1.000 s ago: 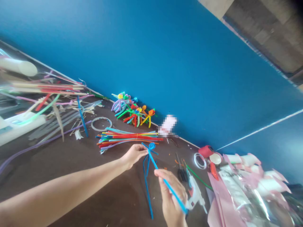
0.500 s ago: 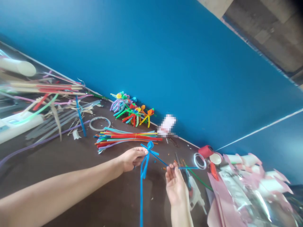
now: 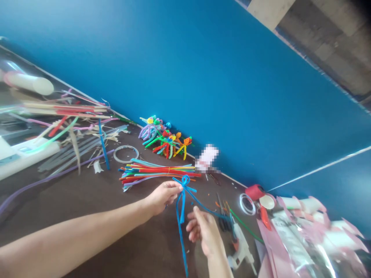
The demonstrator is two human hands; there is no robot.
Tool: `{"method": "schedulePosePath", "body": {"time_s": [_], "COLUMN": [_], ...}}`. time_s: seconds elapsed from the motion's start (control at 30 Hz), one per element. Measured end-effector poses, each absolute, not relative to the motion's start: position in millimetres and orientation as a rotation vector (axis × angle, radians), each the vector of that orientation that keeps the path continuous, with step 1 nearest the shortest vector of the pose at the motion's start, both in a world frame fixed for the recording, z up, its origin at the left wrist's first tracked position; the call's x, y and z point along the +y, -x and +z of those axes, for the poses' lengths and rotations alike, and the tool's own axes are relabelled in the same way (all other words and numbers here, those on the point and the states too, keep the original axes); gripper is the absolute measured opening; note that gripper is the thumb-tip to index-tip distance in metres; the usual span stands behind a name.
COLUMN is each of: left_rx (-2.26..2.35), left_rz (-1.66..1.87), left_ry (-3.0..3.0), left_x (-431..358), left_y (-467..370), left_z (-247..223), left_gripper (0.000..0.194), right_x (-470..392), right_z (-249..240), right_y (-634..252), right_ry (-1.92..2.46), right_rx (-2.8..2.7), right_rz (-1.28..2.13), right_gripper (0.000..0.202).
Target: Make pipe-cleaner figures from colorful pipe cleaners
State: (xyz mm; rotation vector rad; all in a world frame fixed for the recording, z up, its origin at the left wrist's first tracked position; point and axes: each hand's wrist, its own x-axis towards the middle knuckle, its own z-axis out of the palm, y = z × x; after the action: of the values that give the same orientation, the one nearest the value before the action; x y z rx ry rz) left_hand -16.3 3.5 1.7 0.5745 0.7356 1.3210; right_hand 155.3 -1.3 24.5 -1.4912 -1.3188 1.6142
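Note:
Between the thumb and fingers of my left hand (image 3: 165,197) is a blue pipe cleaner figure (image 3: 185,180), pinched just below its looped, knotted head. Short ends stick out at its sides. One long strand droops down toward the bottom edge, and another runs off to the right. My right hand (image 3: 205,229) is apart from the figure, below the right strand, its thumb up and fingers loosely curled with nothing in them. Behind the figure lies a bundle of coloured pipe cleaners (image 3: 159,170).
Finished colourful pipe cleaner figures (image 3: 168,139) sit against the blue panel (image 3: 174,69). A tape roll (image 3: 126,153) and scattered sticks lie left. To the right are a white glue gun (image 3: 242,245), scissors (image 3: 222,208), another tape roll (image 3: 247,204) and pink wrapping (image 3: 274,247).
My right hand has let go of the right strand and moved down and left. That strand now sags, and the hanging strand has swung right. My left hand keeps its pinch.

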Motion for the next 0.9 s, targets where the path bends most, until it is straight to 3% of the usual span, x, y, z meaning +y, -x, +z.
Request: {"method": "schedulePosePath", "body": {"time_s": [0.1,0.2,0.3,0.73,0.9], "left_rx": [0.766,0.791,0.8,0.703,0.644], "left_rz": [1.312,1.314,1.314,1.222,1.17], "left_ry": [-0.574,-0.604,-0.628,-0.534,-0.353], "left_x": [2,1,-1,-7,-14], "left_y": [13,9,8,3,-1], "left_z": [3,4,5,9,18], "left_gripper": [0.025,0.026,0.026,0.024,0.022], "right_x": [-17,-20,-15,-18,-13], "right_z": [38,47,47,30,31], "right_y": [-147,-140,-134,-134,-139], "right_ry": [1.459,1.204,1.097,1.046,1.055], "right_rx": [-1.701,-1.899,-2.008,-2.096,-2.139], "right_rz": [1.047,0.345,0.008,0.124,0.017], "right_gripper": [0.036,0.019,0.012,0.027,0.029]}}
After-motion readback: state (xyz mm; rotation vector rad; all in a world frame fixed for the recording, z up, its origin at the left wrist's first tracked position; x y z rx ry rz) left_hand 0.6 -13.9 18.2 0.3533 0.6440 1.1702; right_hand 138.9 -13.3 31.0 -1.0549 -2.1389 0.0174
